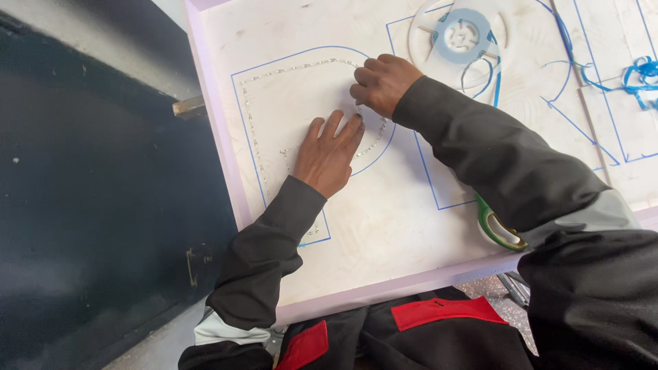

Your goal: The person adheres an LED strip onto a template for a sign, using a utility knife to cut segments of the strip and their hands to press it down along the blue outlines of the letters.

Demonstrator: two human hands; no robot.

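- Your left hand (329, 154) lies flat, fingers spread, inside the chain (250, 123) outline.
- Your right hand (382, 82) pinches the chain just above it.

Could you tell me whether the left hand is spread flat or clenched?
Spread flat: the left hand lies palm-down, fingers extended, on the white board.

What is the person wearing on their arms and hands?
Both hands, the left hand and right hand, are bare, with no gloves. Both arms wear long dark grey sleeves, each with a pale grey band higher up the arm.
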